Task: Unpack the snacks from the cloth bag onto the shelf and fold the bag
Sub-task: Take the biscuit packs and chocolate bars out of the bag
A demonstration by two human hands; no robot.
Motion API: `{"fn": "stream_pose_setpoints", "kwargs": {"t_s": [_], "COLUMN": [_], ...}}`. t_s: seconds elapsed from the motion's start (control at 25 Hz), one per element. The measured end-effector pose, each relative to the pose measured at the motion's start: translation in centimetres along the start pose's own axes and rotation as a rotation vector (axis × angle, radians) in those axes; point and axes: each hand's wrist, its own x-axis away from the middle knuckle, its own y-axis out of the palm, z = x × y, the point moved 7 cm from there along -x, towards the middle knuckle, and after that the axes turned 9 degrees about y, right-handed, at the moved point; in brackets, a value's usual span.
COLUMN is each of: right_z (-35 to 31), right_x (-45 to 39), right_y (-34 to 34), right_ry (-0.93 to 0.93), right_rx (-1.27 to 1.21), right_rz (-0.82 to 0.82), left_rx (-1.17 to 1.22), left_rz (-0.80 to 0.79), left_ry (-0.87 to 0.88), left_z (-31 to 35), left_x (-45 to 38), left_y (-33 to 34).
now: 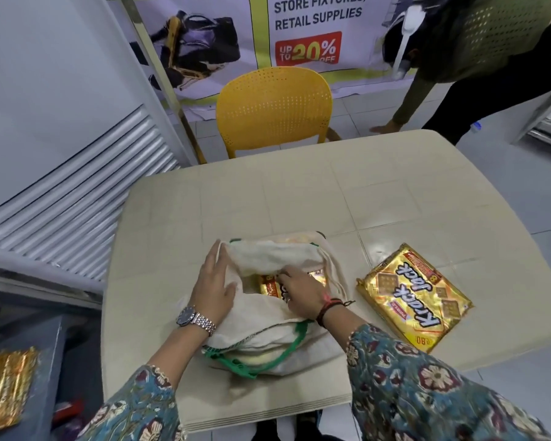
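left hand (215, 283) is laid flat on the cloth bag (268, 332); a snack packet (272, 288) inside is pinched by the right hand (301, 296).

Both forearms reach forward — patterned sleeves pushed back at the wrists. The left hand (213, 283) lies flat, fingers straight and spread. The right hand (301, 294) bends down — its fingers curled, pinching.

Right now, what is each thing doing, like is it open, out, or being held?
cloth bag: lying on the table, mouth open
packet inside the bag: partly showing, being gripped
right hand: reaching into the bag, fingers on that packet
left hand: flat, fingers straight, holding the bag's flap back
Krack Jack packet: out, lying flat on the table
yellow chair: empty
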Motion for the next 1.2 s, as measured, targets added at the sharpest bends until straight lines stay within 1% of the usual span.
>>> {"fn": "stream_pose_setpoints", "kwargs": {"t_s": [0.08,0.16,0.2,0.28,0.36,0.48,0.6,0.76,0.88,0.96,1.04,1.2], "right_z": [0.4,1.2,1.7,2.6,3.0,2.9,3.2,3.6,3.3,3.0,3.1,3.7], "right_x": [-1.5,-3.3,-4.2,-6.4,-8.5,-10.8,-11.8,-12.5,-12.6,-12.1,-11.2,-7.9], "right_y": [0.3,-0.4,-1.0,-2.3,-3.0,-3.1,-3.2,-2.1,-1.9,-2.0,-2.4,-2.9], "right_ry": [0.01,0.051,0.084,0.139,0.136,0.057,0.05,0.12,0.134,0.123,0.144,0.164], "right_rx": [0.026,0.053,0.072,0.09,0.104,0.187,0.186,0.155,0.281,0.32,0.266,0.231], "right_rz": [0.011,0.025,0.048,0.095,0.11,0.035,-0.019,-0.254,-0.337,-0.34,-0.316,-0.163], "left_rx": [0.013,0.014,0.02,0.033,0.0,-0.084,-0.135,-0.167,-0.138,-0.133,-0.135,-0.127], "left_rz": [0.137,0.231,0.263,0.283,0.236,0.116,0.011,-0.125,-0.2,-0.214,-0.222,-0.223], "left_ry": [0.073,0.136,0.161,0.156,0.117,0.039,-0.035,-0.094,-0.11,-0.102,-0.093,-0.098], "left_z": [0.9,1.5,1.8,1.8,1.3,-0.6,-2.4,-3.9,-4.5,-4.7,-4.7,-4.8], "left_x": [-0.3,-0.4,-0.3,-0.3,-0.6,-1.5,-2.2,-2.9,-3.1,-3.2,-3.0,-2.7], "left_y": [-1.4,-2.3,-2.7,-3.1,-2.7,-1.0,0.2,1.0,1.3,1.4,1.4,1.3]}}
